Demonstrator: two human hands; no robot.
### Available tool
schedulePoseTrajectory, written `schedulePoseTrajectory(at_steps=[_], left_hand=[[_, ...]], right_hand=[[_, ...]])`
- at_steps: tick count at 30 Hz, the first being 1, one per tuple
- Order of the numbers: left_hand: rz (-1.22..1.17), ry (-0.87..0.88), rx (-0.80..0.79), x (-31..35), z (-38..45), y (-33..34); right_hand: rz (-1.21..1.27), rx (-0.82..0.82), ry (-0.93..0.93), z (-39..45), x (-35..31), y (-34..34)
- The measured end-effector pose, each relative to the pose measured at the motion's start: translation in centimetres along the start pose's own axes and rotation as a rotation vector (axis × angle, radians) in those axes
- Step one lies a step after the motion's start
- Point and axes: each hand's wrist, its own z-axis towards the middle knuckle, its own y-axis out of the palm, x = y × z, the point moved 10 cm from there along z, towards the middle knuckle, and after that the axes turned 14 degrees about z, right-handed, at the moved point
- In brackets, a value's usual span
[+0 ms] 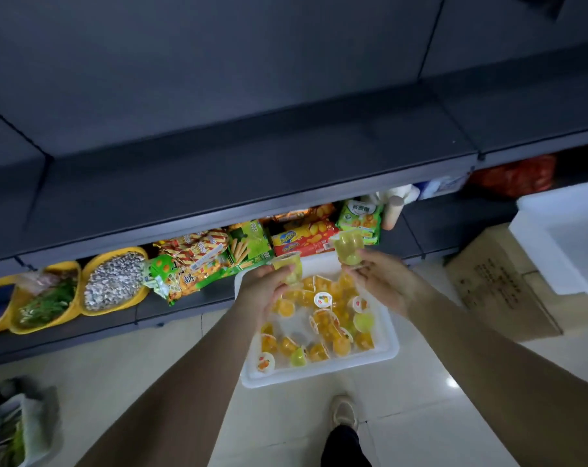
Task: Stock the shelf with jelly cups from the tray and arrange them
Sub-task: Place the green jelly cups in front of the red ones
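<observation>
Floor [151, 358]: white tray [322, 374] against the low shelf [184, 308] front edge; shelf carries yellow baskets [115, 281], snack packs [191, 264].

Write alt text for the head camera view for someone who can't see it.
Seen from above, a person's left hand and right hand each hold a jelly cup over a white tray of jelly cups on the floor. Ahead, the bottom shelf holds snack packets and yellow baskets.

yellow baskets [115, 281] of loose goods and snack bags [191, 264] are seen on the low ledge; a cardboard box [498, 281] is set on the floor [151, 348].
</observation>
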Motion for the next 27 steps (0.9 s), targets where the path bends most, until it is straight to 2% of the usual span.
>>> schedulePoseTrajectory(at_steps=[5, 13, 16, 22, 27], left_hand=[[0.033, 0.243, -0.050, 11.4, -6.4, 1.5], [0.090, 0.654, -0.093, 31.7, -18.1, 7.7], [0.122, 0.778, -0.062, 38.5, -20.4, 10.9], [0.173, 0.959, 0.031, 50.9, -20.2, 19.2], [0.182, 0.933, 0.106, 57.4, -14.8, 26.4]], right_hand=[[-0.214, -0.117, -0.204, -5.9, -8.0, 9.2], [-0.275, -0.319, -0.500, -15.8, -22.9, 22.1], [-0.318, -0.357, -0.614, -17.6, -29.0, 25.2], [-0.491, -0.286, -0.811, -16.7, -42.3, 28.8], [-0.632, -0.140, -0.919, -11.8, -52.3, 28.9]])
